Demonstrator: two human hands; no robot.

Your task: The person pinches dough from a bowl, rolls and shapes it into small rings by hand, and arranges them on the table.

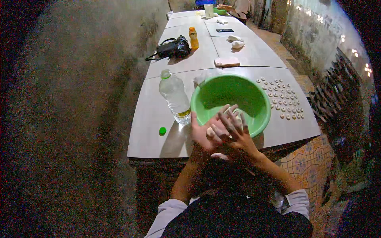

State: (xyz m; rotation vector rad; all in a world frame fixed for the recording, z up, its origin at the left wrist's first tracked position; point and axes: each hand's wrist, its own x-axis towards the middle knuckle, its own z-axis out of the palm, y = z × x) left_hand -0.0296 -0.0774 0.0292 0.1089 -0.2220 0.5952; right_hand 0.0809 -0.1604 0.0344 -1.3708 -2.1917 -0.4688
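My left hand (203, 137) is palm up with its fingers stretched out, at the near rim of a green plastic basin (260, 93). On its palm lies a small whitish dough ball (210, 132). My right hand (236, 131) reaches across the left palm, fingers spread, its thumb close to the ball; whether it touches cannot be made out. White dust coats the fingers. Pale dough or flour in the basin is partly hidden behind my fingers. To the right of the basin, several small dimpled dough discs (282, 95) lie in rows on the table.
Left of the basin stand a clear bottle (174, 97) and a green cap (162, 131). Further along the white table (258, 55) are a black bag (172, 48), an orange-capped bottle (193, 39), a pink case (227, 62), white bundles (237, 43) and a dark phone (225, 30). Another person (240, 8) works at the far end.
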